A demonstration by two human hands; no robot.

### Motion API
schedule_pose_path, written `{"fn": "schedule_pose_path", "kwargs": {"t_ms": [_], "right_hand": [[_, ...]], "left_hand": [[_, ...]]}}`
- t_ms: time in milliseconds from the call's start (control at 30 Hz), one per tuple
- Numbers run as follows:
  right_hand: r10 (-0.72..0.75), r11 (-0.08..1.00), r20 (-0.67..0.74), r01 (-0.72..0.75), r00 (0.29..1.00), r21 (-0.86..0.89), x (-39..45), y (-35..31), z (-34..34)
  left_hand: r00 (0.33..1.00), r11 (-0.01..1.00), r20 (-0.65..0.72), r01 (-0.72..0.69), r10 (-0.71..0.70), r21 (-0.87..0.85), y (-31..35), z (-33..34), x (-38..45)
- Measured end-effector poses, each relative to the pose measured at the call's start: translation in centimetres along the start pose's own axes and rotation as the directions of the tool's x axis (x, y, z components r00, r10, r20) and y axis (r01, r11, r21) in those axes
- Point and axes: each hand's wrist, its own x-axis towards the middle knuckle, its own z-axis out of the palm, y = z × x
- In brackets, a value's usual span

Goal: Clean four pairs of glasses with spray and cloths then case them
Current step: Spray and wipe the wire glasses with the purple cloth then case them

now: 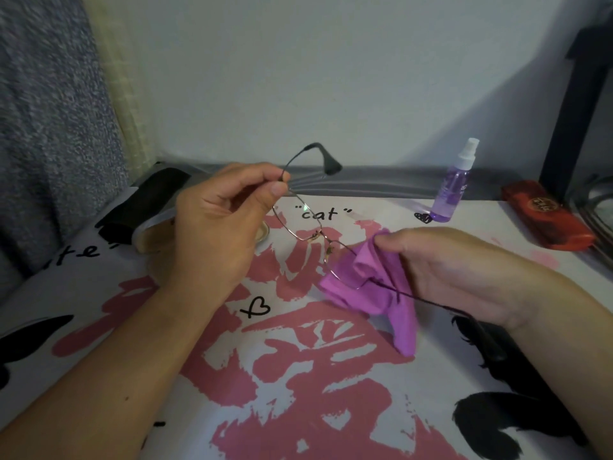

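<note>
A thin metal-framed pair of glasses [310,234] hangs in the air over the table, its temples unfolded. My left hand [219,220] pinches the frame at the left hinge between thumb and fingers. My right hand [454,273] grips a purple cloth [371,290] wrapped around the right lens, so that lens is mostly hidden. One temple runs back under my right wrist. A purple spray bottle [452,184] with a white nozzle stands upright at the back right.
A black glasses case [142,204] lies at the back left, partly behind my left hand, with a tan object beside it. A red-orange case [547,215] lies at the far right. The table cover [298,376] is white with pink and black prints. A dark post stands at the right.
</note>
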Motion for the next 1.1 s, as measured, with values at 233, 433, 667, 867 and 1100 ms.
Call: {"fn": "schedule_pose_path", "kwargs": {"t_ms": [233,433,667,867,1100], "right_hand": [[0.001,0.922,-0.032,-0.013,0.999,-0.386,-0.5,-0.3,1.7],[0.023,0.888,-0.121,-0.076,0.992,-0.453,-0.9,-1.0,1.8],[0.091,0.947,-0.162,-0.136,0.983,-0.292,-0.5,-0.1,1.5],[-0.029,0.910,-0.104,-0.017,0.994,-0.414,-0.3,0.1,2.1],[0.009,0.962,0.019,-0.003,1.000,-0.273,-0.7,-0.1,2.6]], "left_hand": [[0.997,0.998,0.051,-0.057,0.057,0.003,0.7,0.3,-0.5],[0.991,0.992,0.065,-0.123,0.121,0.035,1.0,0.5,-0.6],[0.970,0.971,0.125,-0.221,0.209,0.094,0.9,0.9,-1.0],[0.995,0.997,0.059,-0.083,0.083,0.006,0.9,0.7,-0.6],[0.995,0.992,0.046,0.091,-0.087,-0.090,0.7,0.9,-0.6]]}}
